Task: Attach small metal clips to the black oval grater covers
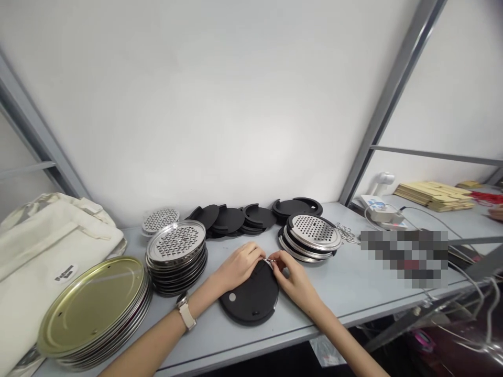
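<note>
A black round disc (253, 301) with a pale round spot lies on the grey table in front of me. At its far edge my left hand (243, 264) is closed in a pinch, and my right hand (290, 277) pinches from the other side. Between the fingertips shows a small shiny metal piece (269, 260); its exact shape is too small to make out. Right of the hands stands a stack of perforated metal discs (314, 232) set in black holders. A loose pile of small metal rings or clips (346, 234) lies beside that stack.
Grater-like perforated discs (176, 242) top a stack to the left, near gold-coloured round lids (94, 309). A cream canvas bag (58, 235) lies at far left. Several black holders (228, 220) line the wall. Cables and a white device (381, 209) occupy the right.
</note>
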Motion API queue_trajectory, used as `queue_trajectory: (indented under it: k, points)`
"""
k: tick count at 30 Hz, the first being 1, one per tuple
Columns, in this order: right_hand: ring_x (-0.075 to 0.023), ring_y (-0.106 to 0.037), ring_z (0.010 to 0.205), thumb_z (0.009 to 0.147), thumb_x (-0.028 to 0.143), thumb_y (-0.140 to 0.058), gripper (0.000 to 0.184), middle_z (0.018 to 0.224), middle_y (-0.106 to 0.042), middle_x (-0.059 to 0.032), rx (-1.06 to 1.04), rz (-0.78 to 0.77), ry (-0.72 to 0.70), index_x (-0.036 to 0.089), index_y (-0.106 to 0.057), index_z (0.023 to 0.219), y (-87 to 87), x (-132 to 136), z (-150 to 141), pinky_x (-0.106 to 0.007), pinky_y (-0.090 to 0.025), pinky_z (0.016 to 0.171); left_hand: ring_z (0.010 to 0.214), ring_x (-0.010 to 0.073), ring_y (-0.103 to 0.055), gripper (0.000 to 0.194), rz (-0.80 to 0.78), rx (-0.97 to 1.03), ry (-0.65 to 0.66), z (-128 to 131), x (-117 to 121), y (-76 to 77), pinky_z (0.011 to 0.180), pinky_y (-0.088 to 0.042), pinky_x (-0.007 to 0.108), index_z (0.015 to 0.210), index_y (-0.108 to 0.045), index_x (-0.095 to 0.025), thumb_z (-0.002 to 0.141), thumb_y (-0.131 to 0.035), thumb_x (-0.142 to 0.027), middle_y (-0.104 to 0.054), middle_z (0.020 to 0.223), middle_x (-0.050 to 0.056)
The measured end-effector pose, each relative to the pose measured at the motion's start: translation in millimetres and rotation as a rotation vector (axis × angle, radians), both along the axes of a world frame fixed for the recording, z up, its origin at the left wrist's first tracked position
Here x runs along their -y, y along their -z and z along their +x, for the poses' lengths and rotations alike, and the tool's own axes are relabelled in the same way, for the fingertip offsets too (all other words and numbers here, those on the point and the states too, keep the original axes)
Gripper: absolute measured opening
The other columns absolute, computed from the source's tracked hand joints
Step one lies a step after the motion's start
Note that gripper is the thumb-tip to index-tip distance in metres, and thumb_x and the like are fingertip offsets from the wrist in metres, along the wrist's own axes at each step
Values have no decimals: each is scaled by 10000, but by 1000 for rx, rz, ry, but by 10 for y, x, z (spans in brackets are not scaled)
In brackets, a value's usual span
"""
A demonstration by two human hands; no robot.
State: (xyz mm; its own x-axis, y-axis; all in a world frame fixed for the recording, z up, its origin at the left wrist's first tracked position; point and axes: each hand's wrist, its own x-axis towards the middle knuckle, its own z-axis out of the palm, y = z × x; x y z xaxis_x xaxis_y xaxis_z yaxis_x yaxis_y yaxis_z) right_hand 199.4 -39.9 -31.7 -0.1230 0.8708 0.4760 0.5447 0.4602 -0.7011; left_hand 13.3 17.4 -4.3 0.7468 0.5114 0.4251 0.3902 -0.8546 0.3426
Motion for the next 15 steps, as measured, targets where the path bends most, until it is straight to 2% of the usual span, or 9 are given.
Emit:
queue_trajectory:
  k: [7,15]
  points:
    - [-150,-520,700,893,225,-479,119,839,-491,-21,12,48,22,202,-578,955,9,-2,8,-301,-467,700,951,178,-534,245,71,-51,-19,-5,50,-17,855,-463,307,1071,-518,-172,937,-333,-83,-516,1010,60]
    - [-157,-523,715,899,184,-430,146,826,-520,-30,14,77,5,191,-575,917,-5,14,-27,-297,-464,682,942,188,-518,285,157,-115,-17,13,85,-13,844,-477,336,1047,-504,-180,901,-314,-25,-491,998,59]
